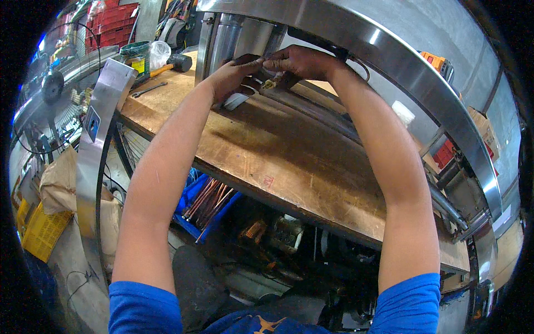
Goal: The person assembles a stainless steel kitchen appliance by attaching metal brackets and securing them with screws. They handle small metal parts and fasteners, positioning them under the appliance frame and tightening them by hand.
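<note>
A green tin (136,55) with a yellow label stands at the far left corner of the wooden workbench (289,161), a clear plastic bag (159,53) just beside it. Brown cardboard boxes (485,131) sit beyond the bench's right end.

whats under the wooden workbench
Under the wooden workbench, copper rods lie in a blue bin, beside dark motor-like parts. Further back is shadowed and covered by the benchtop.
</note>
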The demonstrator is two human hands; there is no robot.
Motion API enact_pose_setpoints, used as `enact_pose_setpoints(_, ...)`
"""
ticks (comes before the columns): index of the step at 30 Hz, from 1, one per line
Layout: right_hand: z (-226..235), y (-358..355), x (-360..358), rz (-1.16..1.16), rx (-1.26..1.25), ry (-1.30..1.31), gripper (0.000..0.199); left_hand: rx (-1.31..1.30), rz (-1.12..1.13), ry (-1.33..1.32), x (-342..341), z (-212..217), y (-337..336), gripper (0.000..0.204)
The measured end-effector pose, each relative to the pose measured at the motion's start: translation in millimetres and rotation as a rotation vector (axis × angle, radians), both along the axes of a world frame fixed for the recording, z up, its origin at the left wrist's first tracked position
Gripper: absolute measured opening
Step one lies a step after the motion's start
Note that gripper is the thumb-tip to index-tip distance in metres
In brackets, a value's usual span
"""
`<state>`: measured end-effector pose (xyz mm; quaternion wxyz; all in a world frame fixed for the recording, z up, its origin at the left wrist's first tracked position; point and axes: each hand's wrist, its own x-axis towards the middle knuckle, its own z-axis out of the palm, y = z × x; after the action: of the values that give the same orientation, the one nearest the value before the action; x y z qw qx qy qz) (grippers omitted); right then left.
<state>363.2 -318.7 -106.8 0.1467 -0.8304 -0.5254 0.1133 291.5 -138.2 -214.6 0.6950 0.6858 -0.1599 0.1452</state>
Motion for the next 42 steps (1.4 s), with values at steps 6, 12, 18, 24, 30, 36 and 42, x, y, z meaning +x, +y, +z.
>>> enact_pose_setpoints(6,-0.2,-3.9,-9.5,0.028,-0.034,-0.188,0.057,0.017,0.019,0.06,0.3,-0.8,-1.1,0.04)
enact_pose_setpoints(12,4.7,-20.0,-14.4,-0.11,-0.043,-0.19,0.052,0.109,0.068,0.063,0.4,-1.3,-2.4,0.043)
enact_pose_setpoints(18,-3.3,-38.8,-34.0,-0.097,-0.011,-0.304,0.045,0.118,0.122,-0.032,4.5,-2.5,-5.4,0.037)
enact_pose_setpoints(24,-15.6,-34.3,-67.5,-0.389,-0.026,-0.562,0.043,0.172,0.078,-0.242,8.7,-6.0,-14.5,0.032)
enact_pose_setpoints(30,-14.8,-35.1,-85.0,-0.431,-0.028,-0.551,0.039,0.123,0.056,-0.295,12.1,-8.1,-20.2,0.029)
enact_pose_setpoints(36,-11.0,-31.1,-97.5,-0.502,-0.088,-0.552,0.042,0.134,0.025,-0.249,13.9,-8.6,-19.8,0.032)
enact_pose_setpoints(42,-14.0,-34.5,-93.1,-0.466,-0.059,-0.755,0.032,0.124,-0.015,-0.199,20.5,-9.8,-20.3,0.035)
